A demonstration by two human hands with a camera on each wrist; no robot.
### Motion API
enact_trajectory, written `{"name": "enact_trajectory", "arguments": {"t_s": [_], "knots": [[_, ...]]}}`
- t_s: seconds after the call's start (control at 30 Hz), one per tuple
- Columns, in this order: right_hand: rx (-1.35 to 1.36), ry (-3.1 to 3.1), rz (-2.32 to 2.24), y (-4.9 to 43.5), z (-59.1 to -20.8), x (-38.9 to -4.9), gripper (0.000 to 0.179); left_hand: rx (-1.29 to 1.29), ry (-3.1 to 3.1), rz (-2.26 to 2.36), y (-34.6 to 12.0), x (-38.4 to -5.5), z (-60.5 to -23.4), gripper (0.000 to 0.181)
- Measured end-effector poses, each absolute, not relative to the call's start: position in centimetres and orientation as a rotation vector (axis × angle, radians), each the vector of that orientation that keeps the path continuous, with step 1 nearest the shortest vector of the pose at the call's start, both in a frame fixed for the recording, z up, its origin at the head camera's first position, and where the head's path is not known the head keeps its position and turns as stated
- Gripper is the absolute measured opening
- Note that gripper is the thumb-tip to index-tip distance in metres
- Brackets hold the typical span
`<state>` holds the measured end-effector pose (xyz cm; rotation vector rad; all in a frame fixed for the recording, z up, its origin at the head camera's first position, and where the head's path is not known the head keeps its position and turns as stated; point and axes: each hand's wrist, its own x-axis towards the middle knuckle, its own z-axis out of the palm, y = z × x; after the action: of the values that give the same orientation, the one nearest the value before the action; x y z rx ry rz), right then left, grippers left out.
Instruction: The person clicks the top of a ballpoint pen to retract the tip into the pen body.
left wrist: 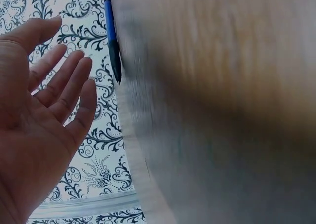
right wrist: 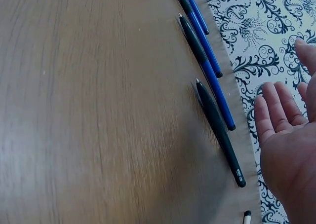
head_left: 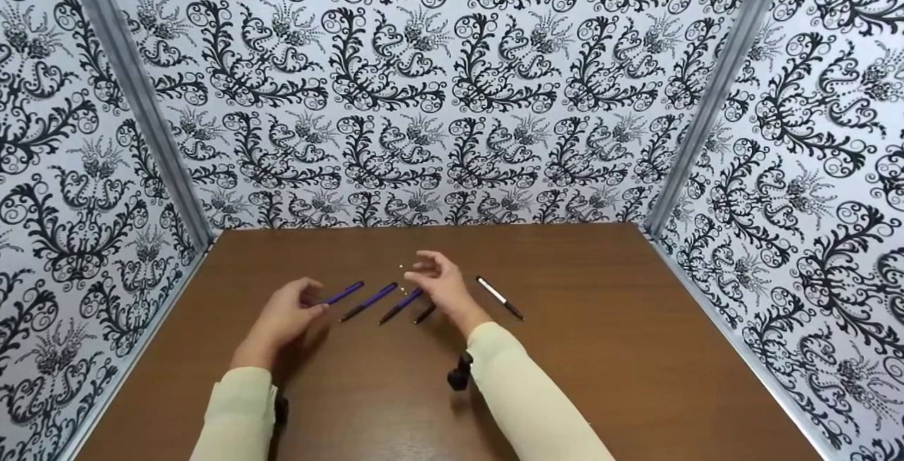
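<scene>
A row of slanted pens lies on the brown table (head_left: 565,355). Furthest left is a blue pen (head_left: 346,292), with my left hand (head_left: 282,316) beside it, fingers loosely bent around nothing. In the left wrist view a blue pen (left wrist: 110,24) lies apart from those fingers. Two more blue pens (head_left: 369,302) follow, then a black pen (right wrist: 219,132), partly covered by my right hand (head_left: 441,284) in the head view. That hand hovers above the row, fingers relaxed and holding nothing. Right of it rests a white pen (head_left: 500,297) with a black grip, leaning the other way.
Tiny white specks (head_left: 401,265) show near my right fingertips. Walls (head_left: 424,94) with a black-and-white scroll pattern enclose the table at the back and both sides, with grey strips (head_left: 141,94) at the corners. Each wrist carries a small black device (head_left: 459,374).
</scene>
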<state>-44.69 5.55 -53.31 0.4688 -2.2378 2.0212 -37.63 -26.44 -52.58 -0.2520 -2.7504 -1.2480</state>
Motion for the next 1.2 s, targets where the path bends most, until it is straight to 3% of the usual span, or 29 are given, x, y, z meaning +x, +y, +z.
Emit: {"name": "enact_trajectory", "arguments": {"t_s": [1.2], "knots": [[0.439, -2.222, 2.147, 3.8, -53.9, -44.5, 0.051, -0.245, -2.819, -1.154, -27.7, -38.4, -53.1, 0.039]]}}
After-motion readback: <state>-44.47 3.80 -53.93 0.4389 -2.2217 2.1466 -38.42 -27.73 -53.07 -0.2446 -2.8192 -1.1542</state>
